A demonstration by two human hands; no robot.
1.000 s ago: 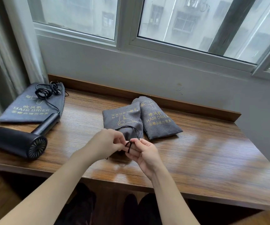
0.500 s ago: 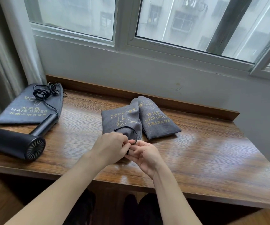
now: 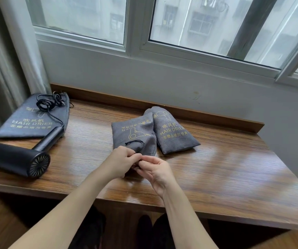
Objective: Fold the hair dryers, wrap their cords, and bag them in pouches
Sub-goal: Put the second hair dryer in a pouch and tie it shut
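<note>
Two filled grey pouches lie side by side mid-table: the nearer pouch [image 3: 133,133] and a second pouch [image 3: 171,131] to its right. My left hand [image 3: 121,161] and my right hand [image 3: 153,168] meet at the nearer pouch's mouth, both pinching its black drawstring [image 3: 134,142], which loops over the cloth. A black hair dryer [image 3: 17,159] lies unfolded at the left, its cord [image 3: 47,103] coiled loosely on a flat empty pouch [image 3: 29,123].
The wooden table [image 3: 225,168] runs along a grey wall under a window, with a raised wooden lip at the back. A curtain [image 3: 6,60] hangs at the far left. My feet show under the front edge.
Both hands have drawn closer together at the pouch mouth and the drawstring loop above them has shrunk. The dryer and other pouches have not moved.
</note>
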